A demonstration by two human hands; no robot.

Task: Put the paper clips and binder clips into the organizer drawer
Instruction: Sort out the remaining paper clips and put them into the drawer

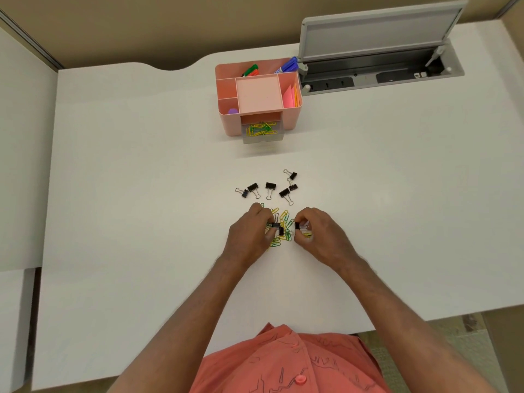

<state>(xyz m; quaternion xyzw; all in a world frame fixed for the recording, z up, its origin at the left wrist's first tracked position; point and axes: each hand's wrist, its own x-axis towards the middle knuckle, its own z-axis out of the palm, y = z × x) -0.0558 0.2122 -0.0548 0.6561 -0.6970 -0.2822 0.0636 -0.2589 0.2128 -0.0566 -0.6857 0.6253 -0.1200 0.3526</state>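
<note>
In the head view, I had both hands low at frame centre, over the heap of yellow and green paper clips point(280, 222) on the white worktop point(141, 194). My left hand point(249, 234) was pinched on a black binder clip point(278, 227); my right hand point(317, 236) was clamped on another binder clip point(298, 225). Six loose binder clips point(270, 186) lay just above the heap. Higher up, right of centre, sat the pink organizer point(259, 95) — its clear drawer point(262, 133) stood open, with paper clips inside.
</note>
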